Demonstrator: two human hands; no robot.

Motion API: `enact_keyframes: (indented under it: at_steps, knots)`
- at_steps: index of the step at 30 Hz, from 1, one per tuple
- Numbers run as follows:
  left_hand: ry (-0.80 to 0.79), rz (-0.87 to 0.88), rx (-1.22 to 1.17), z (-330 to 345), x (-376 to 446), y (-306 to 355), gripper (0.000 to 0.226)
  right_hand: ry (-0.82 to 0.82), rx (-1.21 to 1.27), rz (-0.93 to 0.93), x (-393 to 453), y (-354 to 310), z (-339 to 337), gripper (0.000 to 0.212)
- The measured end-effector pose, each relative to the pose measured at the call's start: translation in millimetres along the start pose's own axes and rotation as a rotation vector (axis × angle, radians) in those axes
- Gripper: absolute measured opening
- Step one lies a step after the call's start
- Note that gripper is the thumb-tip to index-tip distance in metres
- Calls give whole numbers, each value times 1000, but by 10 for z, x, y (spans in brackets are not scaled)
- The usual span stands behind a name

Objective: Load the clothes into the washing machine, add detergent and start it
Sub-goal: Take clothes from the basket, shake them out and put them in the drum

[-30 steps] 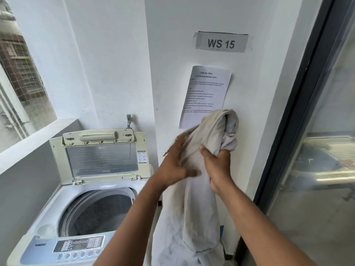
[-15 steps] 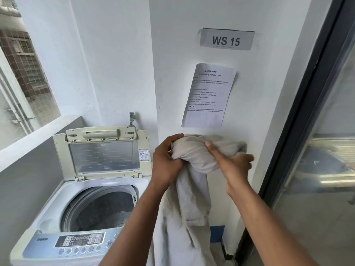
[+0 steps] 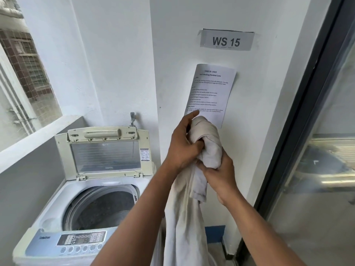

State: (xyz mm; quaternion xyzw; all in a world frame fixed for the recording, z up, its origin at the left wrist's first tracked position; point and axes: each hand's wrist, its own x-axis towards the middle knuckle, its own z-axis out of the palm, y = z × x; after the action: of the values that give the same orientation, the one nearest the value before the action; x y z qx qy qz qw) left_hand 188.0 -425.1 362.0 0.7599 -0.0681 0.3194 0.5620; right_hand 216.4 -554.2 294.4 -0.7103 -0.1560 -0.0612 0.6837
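A white top-loading washing machine (image 3: 48,212) stands at the lower left with its lid (image 3: 104,152) raised against the wall. Its drum (image 3: 101,208) looks dark and empty. The control panel (image 3: 76,240) runs along the front edge. To the right of the machine I hold an off-white cloth garment (image 3: 206,148) bunched at chest height, its length hanging down past the frame's bottom. My left hand (image 3: 182,146) grips the upper bundle from the left. My right hand (image 3: 219,175) clasps it from below. No detergent is in view.
A tap (image 3: 132,118) sticks out of the wall above the machine. A printed instruction sheet (image 3: 213,93) and a "WS 15" label (image 3: 226,40) hang on the wall. A glass door with a dark frame (image 3: 299,112) is at the right, a window ledge (image 3: 36,137) at the left.
My hands have gathered the garment into a tighter bundle; the right hand has dropped under it and the left has risen over its top. The view has shifted slightly.
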Motion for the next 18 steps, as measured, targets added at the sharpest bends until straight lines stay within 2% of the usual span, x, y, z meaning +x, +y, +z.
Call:
enact_keyframes:
  at_steps: [4, 6, 8, 9, 11, 13, 16, 18]
  knots:
    - [-117, -118, -26, -116, -323, -330, 103, 145, 212, 39, 37, -90, -6, 34]
    - [-147, -220, -42, -139, -565, -523, 115, 232, 412, 145, 85, -188, -2, 30]
    - [-169, -315, -59, -157, -767, -664, 115, 280, 594, 291, 161, -253, -21, 30]
    - [-176, -345, -71, -161, -830, -715, 106, 276, 653, 360, 194, -267, -33, 30]
    - [-105, -362, -77, -141, -877, -754, 74, 212, 770, 474, 217, -283, -27, 35]
    - [54, -311, -54, -129, -819, -697, 44, 144, 887, 538, 181, -292, 13, 45]
    - [231, -223, -91, -174, -638, -555, 53, 170, 928, 570, 77, -268, -15, 36]
    - [320, -202, -154, -237, -503, -512, 59, 160, 743, 595, -8, -190, -54, 42]
